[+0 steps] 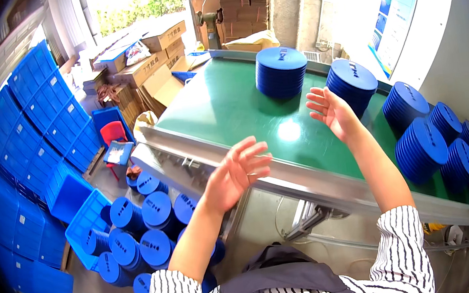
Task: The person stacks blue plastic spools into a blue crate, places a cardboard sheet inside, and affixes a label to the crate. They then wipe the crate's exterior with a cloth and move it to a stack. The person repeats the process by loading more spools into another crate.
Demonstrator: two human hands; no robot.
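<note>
My left hand (pixel 234 174), palm inward and fingers spread, is raised over the near metal rail of the green conveyor belt (pixel 212 111). It holds nothing. Further right, my right hand (pixel 329 112) reaches over the belt with fingers apart, also holding nothing. Nearest to it is a stack of round blue discs (pixel 352 86); whether the fingertips touch it I cannot tell. A second stack of blue discs (pixel 280 74) stands upright at the far side of the belt, to the left of that one.
Several more disc stacks (pixel 421 148) crowd the belt's right end, beside a white machine (pixel 457 40). On the floor at left stand many disc stacks (pixel 157 209), a blue crate (pixel 88 225), piled blue crates (pixel 41 95) and a red chair (pixel 112 133). Cardboard boxes (pixel 144 69) lie behind.
</note>
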